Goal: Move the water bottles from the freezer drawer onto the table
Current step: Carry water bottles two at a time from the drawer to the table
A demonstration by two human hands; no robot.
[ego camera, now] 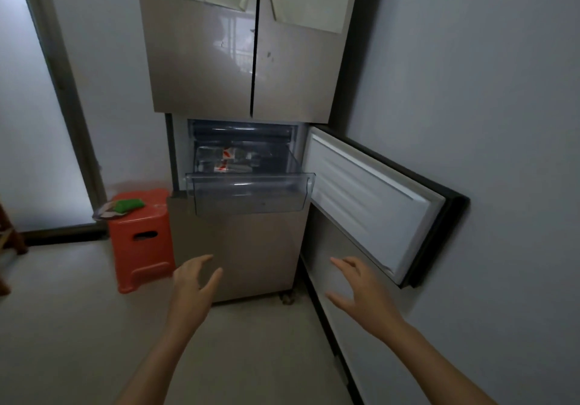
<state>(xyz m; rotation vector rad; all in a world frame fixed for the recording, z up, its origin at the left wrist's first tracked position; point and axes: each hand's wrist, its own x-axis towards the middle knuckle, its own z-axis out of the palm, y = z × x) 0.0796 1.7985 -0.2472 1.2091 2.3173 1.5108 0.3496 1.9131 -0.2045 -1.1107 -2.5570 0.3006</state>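
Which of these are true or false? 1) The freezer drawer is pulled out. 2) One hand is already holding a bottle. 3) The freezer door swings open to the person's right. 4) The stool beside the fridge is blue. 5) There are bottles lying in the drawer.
1) True: the clear freezer drawer sticks out from the fridge.
2) False: the left hand and the right hand are both open and empty, well below the drawer.
3) True: the freezer door stands open on the right side.
4) False: the stool is orange-red, with a green item on top.
5) True: water bottles with red and white labels lie on their sides inside.
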